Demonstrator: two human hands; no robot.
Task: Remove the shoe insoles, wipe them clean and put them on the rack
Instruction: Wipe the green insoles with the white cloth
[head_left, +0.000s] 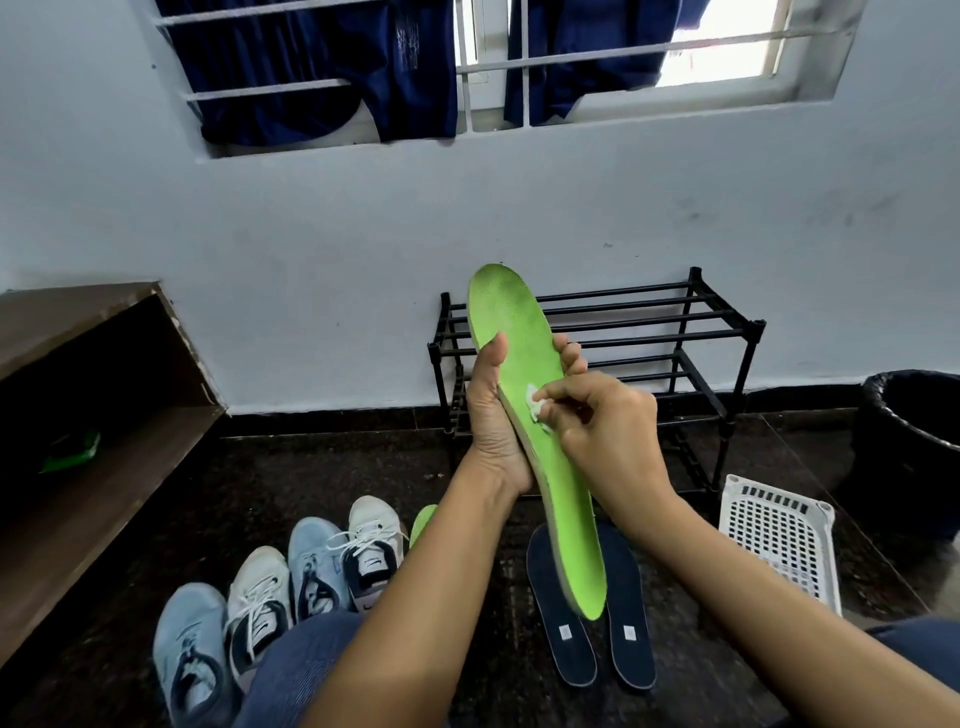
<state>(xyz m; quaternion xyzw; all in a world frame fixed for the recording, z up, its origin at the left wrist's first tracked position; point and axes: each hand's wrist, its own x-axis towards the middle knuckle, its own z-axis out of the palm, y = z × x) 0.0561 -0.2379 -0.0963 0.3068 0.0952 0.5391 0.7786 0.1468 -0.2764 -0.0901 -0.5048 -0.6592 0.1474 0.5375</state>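
Fingers (563, 401) of right hand (615, 439) pinch wipe (534, 402) against green insole (522, 332).

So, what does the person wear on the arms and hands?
No gloves and no sleeves show: both forearms are bare up to the frame edge. The wrists carry no watch or bracelet. A finger of the left hand shows a small dark band, perhaps a ring; the right hand shows none.

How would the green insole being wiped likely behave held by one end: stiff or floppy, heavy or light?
Probably light: only the left hand grips the green insole. Likely semi-stiff: its unsupported toe stands without drooping. Thin, so probably flexes when pushed.
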